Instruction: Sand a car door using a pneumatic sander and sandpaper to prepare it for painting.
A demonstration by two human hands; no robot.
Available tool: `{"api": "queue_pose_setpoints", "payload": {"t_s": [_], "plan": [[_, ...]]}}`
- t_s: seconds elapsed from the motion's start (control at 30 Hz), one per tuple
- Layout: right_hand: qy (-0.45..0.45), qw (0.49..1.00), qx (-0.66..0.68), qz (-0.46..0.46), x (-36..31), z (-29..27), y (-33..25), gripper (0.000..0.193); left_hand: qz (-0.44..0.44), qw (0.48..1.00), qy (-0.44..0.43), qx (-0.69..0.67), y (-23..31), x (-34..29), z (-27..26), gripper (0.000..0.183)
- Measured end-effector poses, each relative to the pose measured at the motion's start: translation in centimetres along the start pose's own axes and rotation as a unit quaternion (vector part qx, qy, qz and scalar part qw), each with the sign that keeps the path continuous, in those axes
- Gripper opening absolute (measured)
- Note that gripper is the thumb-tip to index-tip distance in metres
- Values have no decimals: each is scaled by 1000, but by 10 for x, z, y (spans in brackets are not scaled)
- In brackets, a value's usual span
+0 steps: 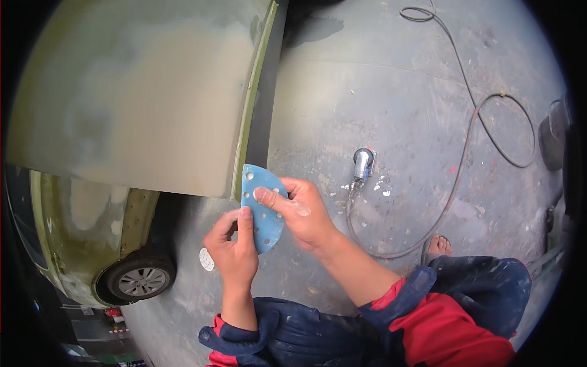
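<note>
A blue sanding disc (266,232) with punched holes is folded into a half circle, its straight edge on the left. My left hand (235,241) pinches it near the straight edge, thumb on the near face. From the right, my right hand (304,211) grips the curved side, its thumb pressed flat on the disc and the fingers behind hidden. Just above the disc is the lower corner of a car panel (177,92), green with a wide sanded beige patch. The disc's top end overlaps or nearly touches that corner; I cannot tell which.
An air sander (363,164) lies on the grey floor to the right, its hose (452,196) looping across to the far right. A white perforated disc (206,259) lies left of my left hand. The car's wheel (142,280) is at left. A dark bucket (553,136) stands at the right edge.
</note>
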State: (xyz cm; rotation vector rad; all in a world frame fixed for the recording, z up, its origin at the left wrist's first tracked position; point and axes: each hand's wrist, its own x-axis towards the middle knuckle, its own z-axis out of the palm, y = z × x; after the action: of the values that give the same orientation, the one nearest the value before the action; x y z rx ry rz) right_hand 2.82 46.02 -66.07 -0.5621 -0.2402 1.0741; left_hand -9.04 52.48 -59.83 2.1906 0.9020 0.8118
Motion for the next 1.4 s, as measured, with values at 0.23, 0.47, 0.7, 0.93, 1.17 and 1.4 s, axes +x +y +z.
{"api": "queue_pose_setpoints", "payload": {"t_s": [0.23,0.47,0.7,0.93,1.17,1.4], "plan": [[172,972,-64,-148,40,8,-20,22,92,986,131,-38,5,14,1,35],[166,958,-159,-170,60,22,-22,24,50,992,39,-106,7,6,-7,46],[165,976,-63,-128,57,31,-22,24,38,995,2,-89,11,5,-18,53],[185,957,-161,-153,37,45,-14,19,37,989,-10,-143,8,9,-29,57],[234,933,-188,-200,68,31,-38,23,25,991,-18,-128,11,7,-22,59],[220,923,-223,-225,44,52,-27,23,37,991,22,-129,18,-7,-38,55]]}}
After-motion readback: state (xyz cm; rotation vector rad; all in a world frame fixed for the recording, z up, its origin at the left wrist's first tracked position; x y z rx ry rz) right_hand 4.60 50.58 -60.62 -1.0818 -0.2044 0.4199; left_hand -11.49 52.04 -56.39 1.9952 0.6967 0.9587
